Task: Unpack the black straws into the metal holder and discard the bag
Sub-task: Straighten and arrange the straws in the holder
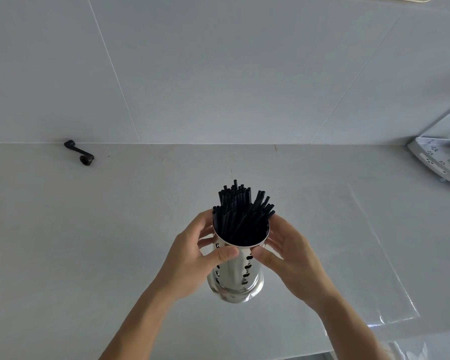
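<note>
My left hand (192,258) and right hand (290,258) clasp the metal holder (238,276), black straws (240,211) already inside; I judge binning the clear bag (385,281), right of the holder, comes next.

Black straws (240,209); shiny silver holder (235,271), dark cutouts; seemingly pale grey counter (89,242)

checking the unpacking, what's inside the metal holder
Black straws stand bunched inside the metal holder, tips above its rim. Their lower ends and the holder's bottom are hidden.

The light is soft and even, a bit grey. Shadows are faint. A bright shine sits on the clear plastic sheet (390,302) at right. Straight wall lines bend near the edges.
</note>
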